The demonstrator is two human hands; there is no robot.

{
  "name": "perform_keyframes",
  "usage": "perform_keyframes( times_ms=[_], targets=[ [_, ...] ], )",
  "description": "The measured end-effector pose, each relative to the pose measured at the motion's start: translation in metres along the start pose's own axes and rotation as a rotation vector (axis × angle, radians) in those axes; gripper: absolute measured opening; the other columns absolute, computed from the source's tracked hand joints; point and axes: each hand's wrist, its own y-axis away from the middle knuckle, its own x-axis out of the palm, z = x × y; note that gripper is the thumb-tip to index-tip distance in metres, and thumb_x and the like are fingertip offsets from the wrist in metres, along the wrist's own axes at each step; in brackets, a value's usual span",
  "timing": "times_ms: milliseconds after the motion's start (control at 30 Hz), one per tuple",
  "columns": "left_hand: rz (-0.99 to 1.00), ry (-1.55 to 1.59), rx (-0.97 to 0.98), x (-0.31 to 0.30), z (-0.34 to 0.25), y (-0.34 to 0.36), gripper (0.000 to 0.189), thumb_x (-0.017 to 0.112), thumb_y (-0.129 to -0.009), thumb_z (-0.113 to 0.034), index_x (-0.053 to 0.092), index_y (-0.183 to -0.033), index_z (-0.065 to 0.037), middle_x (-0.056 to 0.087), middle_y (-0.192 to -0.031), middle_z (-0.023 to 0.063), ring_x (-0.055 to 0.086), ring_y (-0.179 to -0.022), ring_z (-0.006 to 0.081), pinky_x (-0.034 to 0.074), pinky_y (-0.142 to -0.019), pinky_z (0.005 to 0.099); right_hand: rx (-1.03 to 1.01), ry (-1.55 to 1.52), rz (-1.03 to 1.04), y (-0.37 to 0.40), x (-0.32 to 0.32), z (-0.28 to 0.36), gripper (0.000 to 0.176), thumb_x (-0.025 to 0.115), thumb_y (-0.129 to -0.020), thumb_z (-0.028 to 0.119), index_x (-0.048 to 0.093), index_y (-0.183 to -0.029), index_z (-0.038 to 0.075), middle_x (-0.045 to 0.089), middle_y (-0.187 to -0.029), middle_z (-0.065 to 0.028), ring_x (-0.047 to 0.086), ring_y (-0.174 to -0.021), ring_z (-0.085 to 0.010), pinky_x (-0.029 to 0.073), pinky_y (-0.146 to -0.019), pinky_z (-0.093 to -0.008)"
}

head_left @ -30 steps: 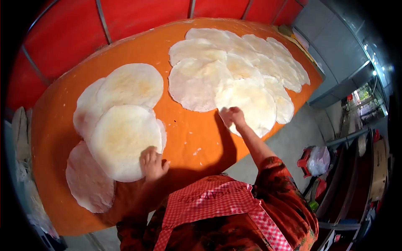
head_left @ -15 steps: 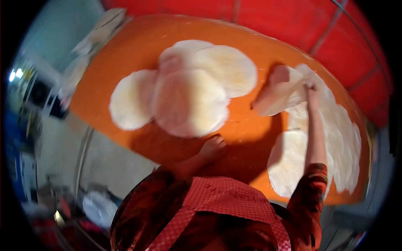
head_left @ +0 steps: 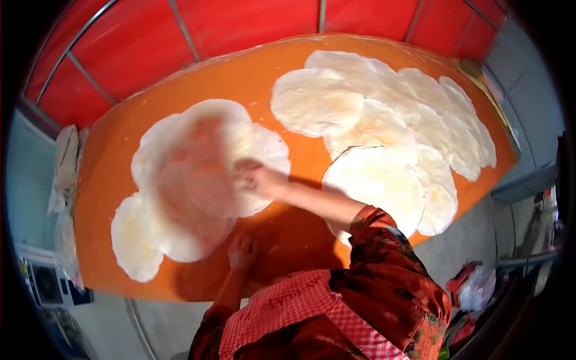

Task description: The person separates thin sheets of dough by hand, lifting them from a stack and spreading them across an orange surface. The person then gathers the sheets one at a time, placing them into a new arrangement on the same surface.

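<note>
Where the left half of the bench [head_left: 240, 78] carries a pile [head_left: 135, 243] of pale round sheets, the top disc [head_left: 198, 174] is seen blurred over the pile's middle. The right hand [head_left: 255, 178] is stretched across to it from the near right and is set at the disc's right rim, so the disc spreads away from the fingers toward the bench's left edge. These fingers are smeared, and whether the rim is pinched or only pressed flat cannot be told. The left hand [head_left: 242, 252] is laid on bare bench close to the near edge, just beside the pile's near rim. Its fingers are kept close together and flat, with nothing held, and contact with the pile cannot be made out. A second pile [head_left: 384, 120] of overlapping sheets is spread from the middle toward the far right corner. A strip of bare bench is left between the two piles.
</note>
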Motion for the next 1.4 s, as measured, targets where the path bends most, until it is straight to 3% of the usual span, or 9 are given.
perform_keyframes(
  times_ms=[67,133,233,367,633,733,800,1133,1400],
  targets=[
    [0.048,-0.023,-0.039,0.004,0.004,0.005,0.016,0.068,-0.076,-0.017,0.060,-0.084,-0.005,0.060,-0.094,0.0170,0.059,-0.081,0.0370,0.052,-0.067,0.0463,0.402,-0.905,-0.471,0.032,-0.010,-0.124,0.008,0.059,-0.081,0.003,0.066,-0.086,0.004,0.065,-0.095,-0.0108,0.061,-0.085,-0.0213,0.048,-0.073,-0.0317],
    [0.008,-0.060,-0.013,0.001,0.001,0.000,0.018,0.068,-0.077,-0.018,0.060,-0.086,-0.005,0.059,-0.094,0.0174,0.058,-0.081,0.0374,0.051,-0.065,0.0465,0.558,-0.634,-0.795,0.059,-0.095,-0.184,0.005,0.055,-0.077,-0.002,0.058,-0.075,0.001,0.061,-0.075,-0.0072,0.055,-0.063,-0.0143,0.046,-0.057,-0.0302],
    [-0.011,-0.142,0.010,0.017,0.017,0.007,0.021,0.068,-0.078,-0.020,0.061,-0.089,-0.004,0.059,-0.093,0.0181,0.059,-0.079,0.0376,0.051,-0.063,0.0468,1.086,0.303,-0.900,0.106,-0.181,-0.232,0.026,0.061,-0.075,0.019,0.060,-0.089,-0.003,0.067,-0.086,-0.0206,0.066,-0.080,-0.0349,0.053,-0.070,-0.0427],
    [-0.108,-0.120,0.140,0.020,0.023,0.010,0.016,0.065,-0.079,-0.015,0.057,-0.082,-0.002,0.058,-0.087,0.0187,0.056,-0.079,0.0399,0.050,-0.065,0.0476,1.292,0.232,-0.879,0.118,-0.217,-0.291,0.041,0.059,-0.079,0.028,0.056,-0.108,-0.001,0.064,-0.107,-0.0271,0.062,-0.103,-0.0411,0.050,-0.090,-0.0468],
    [0.042,-0.107,-0.011,0.006,0.005,-0.003,0.014,0.067,-0.076,-0.016,0.057,-0.077,-0.007,0.056,-0.083,0.0135,0.057,-0.077,0.0333,0.051,-0.061,0.0442,0.980,0.781,0.400,0.073,-0.261,-0.246,0.038,0.075,-0.070,0.029,0.070,-0.101,0.008,0.071,-0.103,-0.0109,0.068,-0.094,-0.0266,0.054,-0.075,-0.0410],
    [0.041,-0.078,-0.011,-0.003,0.001,-0.008,0.015,0.067,-0.076,-0.016,0.056,-0.077,-0.006,0.055,-0.083,0.0144,0.056,-0.078,0.0345,0.050,-0.063,0.0451,1.050,-0.331,-0.894,0.091,-0.232,-0.355,0.028,0.072,-0.074,0.016,0.069,-0.099,0.005,0.071,-0.095,-0.0081,0.068,-0.086,-0.0223,0.054,-0.072,-0.0381],
    [0.022,-0.057,0.003,-0.003,-0.002,-0.003,0.015,0.067,-0.075,-0.015,0.056,-0.076,-0.006,0.055,-0.084,0.0149,0.056,-0.078,0.0351,0.050,-0.064,0.0457,0.731,-0.493,-0.889,0.065,-0.248,-0.370,0.020,0.068,-0.078,0.009,0.067,-0.097,0.002,0.069,-0.087,-0.0066,0.065,-0.081,-0.0180,0.054,-0.068,-0.0355],
    [-0.062,0.338,-0.226,-0.002,0.002,-0.004,0.016,0.064,-0.084,-0.018,0.057,-0.082,-0.004,0.060,-0.089,0.0132,0.060,-0.079,0.0302,0.051,-0.067,0.0402,0.119,0.116,-0.364,-0.104,-0.248,0.103,0.012,0.059,-0.080,0.003,0.058,-0.090,-0.002,0.058,-0.075,-0.0180,0.057,-0.070,-0.0233,0.047,-0.067,-0.0349],
    [-0.038,1.929,-0.687,-0.063,-0.039,-0.057,0.048,0.043,-0.099,-0.043,0.038,-0.133,-0.010,0.056,-0.121,0.0094,0.060,-0.105,0.0228,0.052,-0.088,0.0410,0.400,-0.338,0.224,0.016,0.000,0.146,0.013,0.065,-0.080,0.007,0.059,-0.092,0.002,0.063,-0.080,-0.0119,0.059,-0.068,-0.0248,0.048,-0.062,-0.0377]
  ],
)
